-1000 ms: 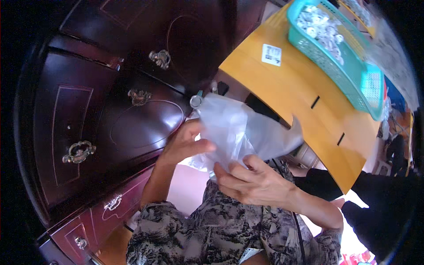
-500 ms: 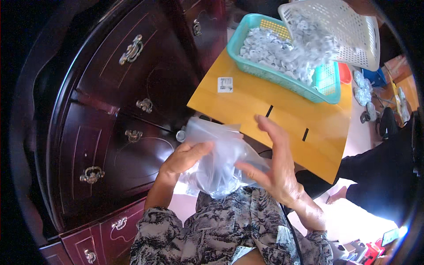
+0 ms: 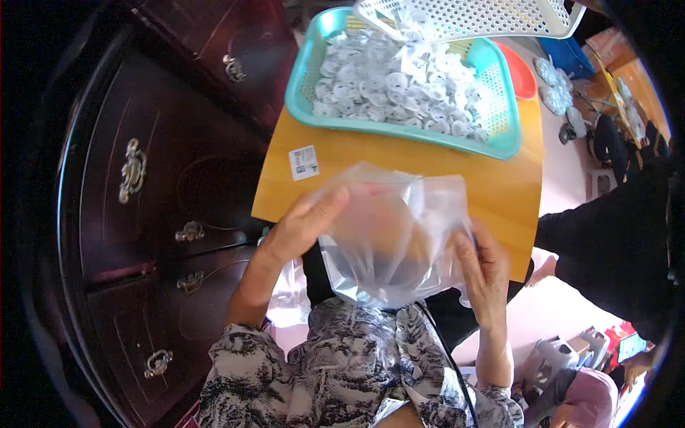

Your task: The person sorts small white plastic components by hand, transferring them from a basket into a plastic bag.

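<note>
- Head view: clear bag (image 3: 389, 246) spreads widest left to right; blurred mouth apparently faces away.
- Left hand (image 3: 301, 227), right hand (image 3: 486, 274) pinch opposite edges, thumbs forward.

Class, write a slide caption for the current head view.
Left hand and right hand hold a translucent bag near a turquoise basket of white pieces.

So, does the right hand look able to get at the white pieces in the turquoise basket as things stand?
Probably yes, once the right hand leaves the plastic bag: the near half of the turquoise basket lies uncovered, white pieces exposed; the white basket overhangs only the far part.
</note>
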{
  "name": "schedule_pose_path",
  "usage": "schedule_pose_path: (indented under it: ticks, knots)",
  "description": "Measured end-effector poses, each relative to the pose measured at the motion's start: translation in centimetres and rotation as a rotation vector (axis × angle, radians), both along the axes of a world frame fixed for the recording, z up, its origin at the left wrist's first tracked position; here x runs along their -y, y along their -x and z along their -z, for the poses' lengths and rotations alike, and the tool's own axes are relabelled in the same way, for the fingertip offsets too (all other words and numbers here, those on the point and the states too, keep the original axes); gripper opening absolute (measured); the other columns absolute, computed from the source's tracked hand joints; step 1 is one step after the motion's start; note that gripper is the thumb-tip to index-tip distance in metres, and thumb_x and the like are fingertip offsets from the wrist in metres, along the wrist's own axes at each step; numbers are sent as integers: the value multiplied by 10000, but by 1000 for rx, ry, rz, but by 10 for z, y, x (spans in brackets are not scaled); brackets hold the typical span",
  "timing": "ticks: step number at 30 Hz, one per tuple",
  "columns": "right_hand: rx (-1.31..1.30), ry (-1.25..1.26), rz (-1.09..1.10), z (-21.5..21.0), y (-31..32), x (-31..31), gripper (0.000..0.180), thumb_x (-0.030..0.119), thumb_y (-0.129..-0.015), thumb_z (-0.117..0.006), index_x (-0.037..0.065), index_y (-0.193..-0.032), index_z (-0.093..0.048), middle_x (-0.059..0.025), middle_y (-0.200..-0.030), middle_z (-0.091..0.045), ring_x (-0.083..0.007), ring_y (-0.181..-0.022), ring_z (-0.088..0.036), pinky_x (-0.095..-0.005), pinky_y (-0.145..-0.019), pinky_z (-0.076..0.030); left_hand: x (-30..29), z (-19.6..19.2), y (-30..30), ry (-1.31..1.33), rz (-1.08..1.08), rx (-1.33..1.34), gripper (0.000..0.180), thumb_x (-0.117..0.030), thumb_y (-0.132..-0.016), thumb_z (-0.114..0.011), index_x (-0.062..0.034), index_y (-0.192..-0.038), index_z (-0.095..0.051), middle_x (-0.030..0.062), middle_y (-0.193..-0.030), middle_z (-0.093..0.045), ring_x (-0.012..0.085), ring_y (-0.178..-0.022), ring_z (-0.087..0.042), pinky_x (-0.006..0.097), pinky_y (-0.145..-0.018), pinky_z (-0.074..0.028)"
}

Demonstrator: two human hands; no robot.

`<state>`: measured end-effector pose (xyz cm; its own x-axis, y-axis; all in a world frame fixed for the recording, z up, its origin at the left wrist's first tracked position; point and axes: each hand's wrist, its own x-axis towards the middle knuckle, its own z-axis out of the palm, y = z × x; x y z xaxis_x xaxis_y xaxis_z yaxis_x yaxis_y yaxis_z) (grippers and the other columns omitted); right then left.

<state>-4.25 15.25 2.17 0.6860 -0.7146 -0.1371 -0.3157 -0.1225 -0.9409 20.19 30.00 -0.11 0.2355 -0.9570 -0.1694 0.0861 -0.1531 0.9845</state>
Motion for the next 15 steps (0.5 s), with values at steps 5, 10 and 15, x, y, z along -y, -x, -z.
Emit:
schedule_pose_path:
  ticks: [5,10,15]
  knots:
    - [-31,14,267,-2,19,2,225,159,-1032,-552,-6,-1162,-632,26,-945,-630,-73,-840,-539,-214,-764,-442,27,20,-7,198,-81,-423,658,-475,-1061,-323,69,-1413,-440,246,-1307,-595,306,-1176,-615,409,-1048,-448]
    - [62,-276,260,11,46,4,290,179,-969,-664,19,-1206,-615,7,-1026,-652,-92,-920,-583,-229,-831,-457,40,24,13,456,-123,-595,669,-509,-1049,-310,-142,-1586,-153,329,-1319,-553,474,-1208,-563,577,-994,-483]
    - [-156,424,-81,-20,43,46,1072,374,-688,-892,61,-1530,-307,-153,-1478,-456,-281,-1368,-443,-419,-1139,-306,40,2,26,502,100,-569,693,-532,-1041,-313,-216,-1598,-47,317,-1333,-548,552,-1275,-464,686,-958,-460]
